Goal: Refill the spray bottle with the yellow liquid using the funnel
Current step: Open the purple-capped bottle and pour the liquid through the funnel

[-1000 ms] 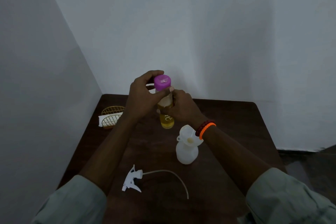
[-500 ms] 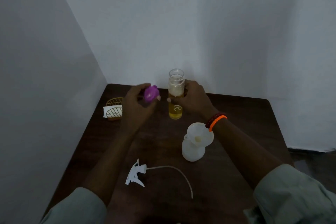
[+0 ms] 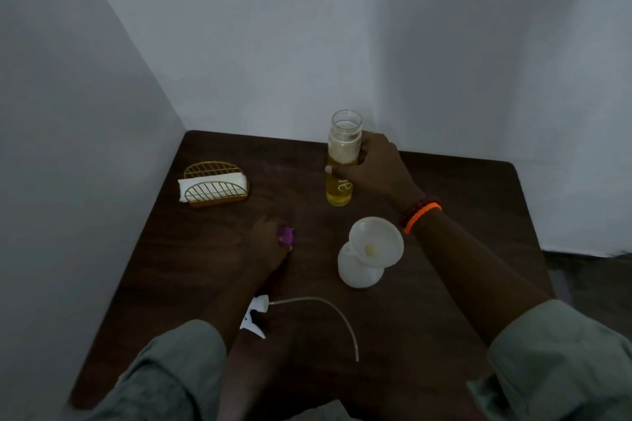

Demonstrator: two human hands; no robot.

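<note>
Right hand [image 3: 374,169] first: you have it wrapped around the middle of the clear bottle of yellow liquid [image 3: 343,161], thumb across the front, fingers behind. That bottle stands upright at the far side of the dark wooden table [image 3: 478,215], mouth uncapped, liquid filling the lower half below your grip. Your left hand [image 3: 263,243] is down at the tabletop, fingertips pinching the purple cap [image 3: 286,235] just beyond them. Nearer you than the held bottle, under your right wrist, the white spray bottle [image 3: 357,270] stands with the white funnel [image 3: 376,243] seated in its neck. Its trigger sprayer head [image 3: 254,316] lies beside your left forearm, dip tube curving away to the right. A gold wire napkin holder [image 3: 215,186] sits at the far left.
</note>
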